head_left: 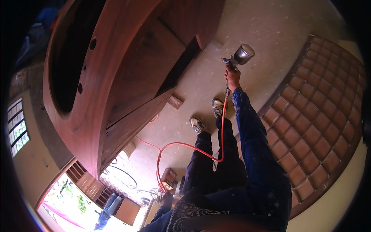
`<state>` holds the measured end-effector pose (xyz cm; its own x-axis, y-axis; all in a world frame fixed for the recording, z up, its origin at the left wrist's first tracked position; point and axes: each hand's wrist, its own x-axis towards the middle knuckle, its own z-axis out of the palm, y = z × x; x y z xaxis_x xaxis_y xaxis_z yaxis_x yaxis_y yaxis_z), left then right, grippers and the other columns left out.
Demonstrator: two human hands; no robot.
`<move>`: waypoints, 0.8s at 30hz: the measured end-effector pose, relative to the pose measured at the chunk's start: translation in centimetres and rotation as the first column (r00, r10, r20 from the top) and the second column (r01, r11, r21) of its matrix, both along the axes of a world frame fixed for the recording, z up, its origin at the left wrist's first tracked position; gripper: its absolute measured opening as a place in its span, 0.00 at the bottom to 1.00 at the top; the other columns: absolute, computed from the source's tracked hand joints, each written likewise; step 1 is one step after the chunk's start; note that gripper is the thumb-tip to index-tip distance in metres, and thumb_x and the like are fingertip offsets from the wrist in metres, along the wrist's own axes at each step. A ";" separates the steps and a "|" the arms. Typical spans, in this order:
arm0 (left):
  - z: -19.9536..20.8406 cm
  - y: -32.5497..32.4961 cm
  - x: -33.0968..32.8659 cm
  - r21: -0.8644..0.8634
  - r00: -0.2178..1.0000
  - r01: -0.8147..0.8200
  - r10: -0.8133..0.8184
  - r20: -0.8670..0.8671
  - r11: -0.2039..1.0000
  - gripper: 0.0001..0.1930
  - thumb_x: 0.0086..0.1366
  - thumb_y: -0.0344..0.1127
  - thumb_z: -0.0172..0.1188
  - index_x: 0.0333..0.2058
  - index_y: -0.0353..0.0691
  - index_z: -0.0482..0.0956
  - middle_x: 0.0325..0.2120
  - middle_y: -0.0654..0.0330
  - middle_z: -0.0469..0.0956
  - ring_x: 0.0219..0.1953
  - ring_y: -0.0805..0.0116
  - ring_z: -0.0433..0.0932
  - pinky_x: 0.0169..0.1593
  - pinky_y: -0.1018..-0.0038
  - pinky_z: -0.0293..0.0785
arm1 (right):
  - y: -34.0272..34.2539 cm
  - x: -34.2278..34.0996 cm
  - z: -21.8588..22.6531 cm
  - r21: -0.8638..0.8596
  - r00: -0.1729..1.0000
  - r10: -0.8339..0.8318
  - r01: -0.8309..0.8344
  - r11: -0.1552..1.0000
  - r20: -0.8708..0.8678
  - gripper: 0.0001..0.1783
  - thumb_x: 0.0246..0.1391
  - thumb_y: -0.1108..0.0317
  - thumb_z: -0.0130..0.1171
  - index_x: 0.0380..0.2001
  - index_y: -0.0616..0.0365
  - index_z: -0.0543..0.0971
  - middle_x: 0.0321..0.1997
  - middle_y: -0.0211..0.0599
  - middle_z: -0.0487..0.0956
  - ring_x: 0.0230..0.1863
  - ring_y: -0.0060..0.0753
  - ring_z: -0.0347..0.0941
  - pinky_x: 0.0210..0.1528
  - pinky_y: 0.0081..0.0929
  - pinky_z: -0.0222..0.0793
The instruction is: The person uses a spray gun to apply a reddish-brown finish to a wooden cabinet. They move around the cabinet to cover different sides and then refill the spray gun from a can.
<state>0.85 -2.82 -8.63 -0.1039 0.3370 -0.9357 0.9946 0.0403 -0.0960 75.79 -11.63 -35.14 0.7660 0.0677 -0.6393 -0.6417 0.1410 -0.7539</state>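
My right hand, at the end of a stretched-out arm, is closed round the handle of a spray gun. A round metal cup sits tilted on the gun. From the handle's base a red air hose hangs down and loops across my legs to the lower left. There my left hand, small and dark in the picture, closes round the hose; its fingers are hard to make out. Left of the gun, and apart from it, stands a large reddish-brown wooden piece with curved edges, round holes and a deep opening.
A wood block lies on the floor beside the wooden piece. Tiled flooring spreads at the right. Hoses, a pale bucket and a brown box are at lower left. Beyond them, a person in blue is by the bright doorway.
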 end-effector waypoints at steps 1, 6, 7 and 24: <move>0.0 0.0 0.0 0.010 1.000 -0.008 0.007 0.001 1.000 0.19 0.74 0.45 0.47 0.28 0.38 0.75 0.20 0.53 0.79 0.24 0.60 0.83 0.23 0.65 0.76 | 0.5 0.0 -0.1 0.005 1.000 0.025 -0.025 1.000 0.001 0.16 0.58 0.55 0.68 0.27 0.49 0.73 0.19 0.21 0.71 0.16 0.17 0.67 0.15 0.19 0.56; -0.6 -0.2 0.2 0.028 0.997 0.023 -0.025 0.073 0.999 0.16 0.73 0.43 0.45 0.31 0.39 0.74 0.20 0.50 0.79 0.25 0.54 0.83 0.24 0.60 0.76 | 0.6 -1.0 6.2 0.033 0.995 0.064 -0.067 0.997 0.080 0.15 0.59 0.55 0.67 0.29 0.51 0.75 0.18 0.20 0.71 0.16 0.16 0.67 0.16 0.18 0.56; -0.8 -0.2 0.2 0.032 0.995 0.031 -0.034 0.090 0.999 0.16 0.73 0.42 0.45 0.31 0.39 0.74 0.20 0.49 0.79 0.25 0.53 0.83 0.24 0.59 0.76 | 0.2 -1.3 8.6 0.049 0.991 0.081 -0.086 0.995 0.104 0.17 0.59 0.54 0.68 0.31 0.54 0.76 0.19 0.22 0.71 0.17 0.15 0.66 0.18 0.17 0.58; 0.3 -1.3 4.1 0.486 0.798 0.388 -0.549 0.249 0.783 0.09 0.71 0.37 0.42 0.38 0.42 0.70 0.25 0.41 0.78 0.28 0.37 0.81 0.28 0.46 0.76 | -6.2 -6.9 40.8 0.527 0.905 0.045 -0.286 0.800 0.423 0.19 0.63 0.58 0.63 0.48 0.58 0.71 0.30 0.30 0.71 0.33 0.28 0.70 0.27 0.21 0.62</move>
